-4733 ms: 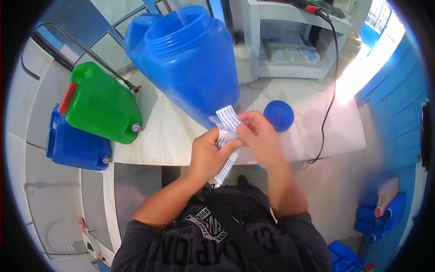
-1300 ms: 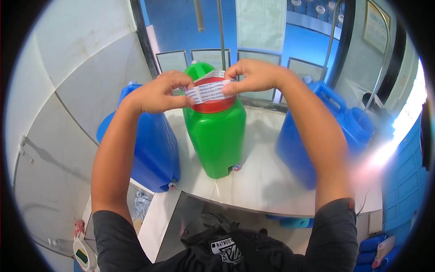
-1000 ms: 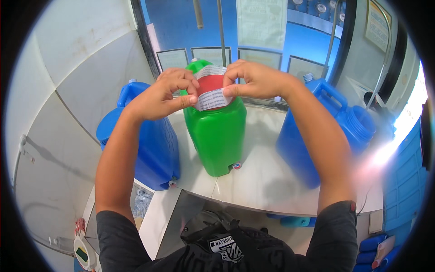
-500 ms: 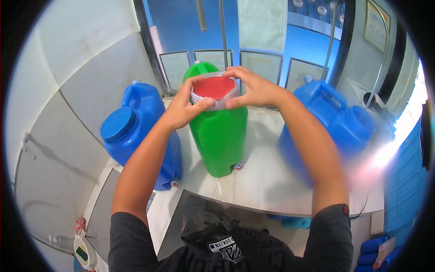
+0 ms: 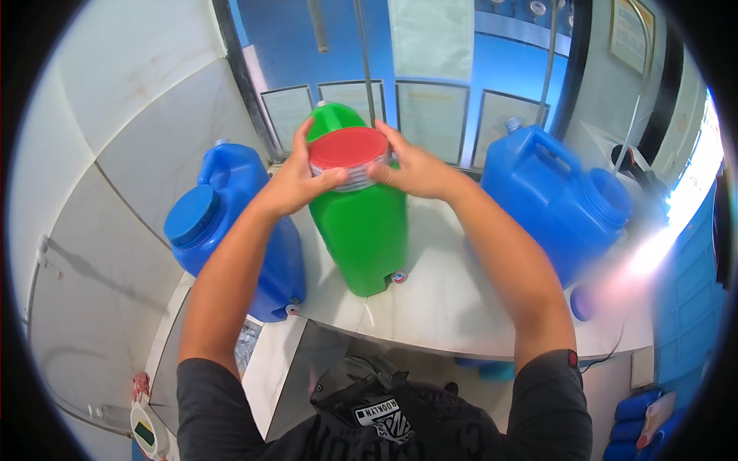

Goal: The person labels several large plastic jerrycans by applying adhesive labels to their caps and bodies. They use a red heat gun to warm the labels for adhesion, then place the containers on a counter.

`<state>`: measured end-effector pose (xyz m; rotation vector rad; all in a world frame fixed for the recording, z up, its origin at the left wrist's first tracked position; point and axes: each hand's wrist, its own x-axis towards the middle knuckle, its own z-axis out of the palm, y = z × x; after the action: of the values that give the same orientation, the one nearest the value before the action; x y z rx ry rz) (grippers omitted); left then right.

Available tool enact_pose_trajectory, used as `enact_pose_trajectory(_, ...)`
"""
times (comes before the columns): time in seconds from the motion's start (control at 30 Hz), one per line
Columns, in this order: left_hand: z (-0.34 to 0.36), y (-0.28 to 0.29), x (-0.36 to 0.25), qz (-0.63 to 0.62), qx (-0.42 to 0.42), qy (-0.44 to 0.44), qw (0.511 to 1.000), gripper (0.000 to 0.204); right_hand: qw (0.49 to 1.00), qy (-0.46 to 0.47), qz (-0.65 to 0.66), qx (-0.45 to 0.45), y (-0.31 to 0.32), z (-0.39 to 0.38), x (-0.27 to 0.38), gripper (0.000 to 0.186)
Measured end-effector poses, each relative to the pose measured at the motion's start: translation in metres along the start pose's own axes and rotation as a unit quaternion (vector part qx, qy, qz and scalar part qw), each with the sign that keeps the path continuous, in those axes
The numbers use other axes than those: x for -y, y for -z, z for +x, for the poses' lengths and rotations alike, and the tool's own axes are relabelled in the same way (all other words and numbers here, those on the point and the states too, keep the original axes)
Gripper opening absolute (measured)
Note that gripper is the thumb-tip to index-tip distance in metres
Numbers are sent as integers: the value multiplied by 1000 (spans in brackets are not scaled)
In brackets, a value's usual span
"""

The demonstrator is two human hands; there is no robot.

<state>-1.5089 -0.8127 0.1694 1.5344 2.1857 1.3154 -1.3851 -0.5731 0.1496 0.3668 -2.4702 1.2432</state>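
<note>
A green water jug (image 5: pixel 360 238) stands upright on the white tiled counter. Its wide mouth carries a round red lid (image 5: pixel 350 147), with a whitish printed strip (image 5: pixel 357 181) around the side. My left hand (image 5: pixel 296 173) is closed around the lid's left side, thumb on the front of the strip. Opposite it, my right hand (image 5: pixel 411 165) grips the right side, its thumb also pressing the front. Both hands touch the lid and strip together. Behind the lid shows the jug's green handle (image 5: pixel 330 119). A small tap (image 5: pixel 398 276) sits at its lower front.
A blue jug with a blue lid (image 5: pixel 192 215) stands at left. On the right, an uncapped blue jug (image 5: pixel 538 177) has a thin metal pipe (image 5: pixel 626 134) above its wide mouth. A dark blue cap (image 5: pixel 582 303) lies near the counter's right front. Glass panels (image 5: pixel 430 115) back the counter.
The whole view has shifted slightly. Both hands stay on the lid, but my fingers have moved from its top edge toward its sides, with the thumbs on the front strip.
</note>
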Motion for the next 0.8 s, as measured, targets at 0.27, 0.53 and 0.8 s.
enact_pose_trajectory(0.27,46,29,-61,119,46,-48,991,118,912,166,-302,-221,49,-127,85,82)
enact_pose_trajectory(0.53,94,0,-107,315,264,145,900,126,729,-155,-493,-449,329,-280,76,37)
enact_pose_trajectory(0.8,94,-14,-116,281,237,270,890,123,727,-489,-421,-234,486,-359,-109,64)
